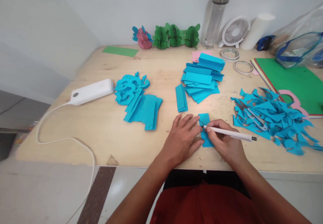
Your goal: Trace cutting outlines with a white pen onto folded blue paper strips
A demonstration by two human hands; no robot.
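Observation:
A small blue paper strip lies upright on the table near its front edge, with a dark curved line on its upper part. My left hand rests flat with spread fingers, its fingertips on the strip's left side. In my right hand is a white pen, pinched near its tip, which touches the strip. Just above sits a short stack of blue strips, and behind it a larger pile of folded blue paper.
Blue scraps with scissors among them lie at right, beside green sheets. Blue cutouts and a corded white device are at left. A bottle, fan and tape rolls stand or lie behind.

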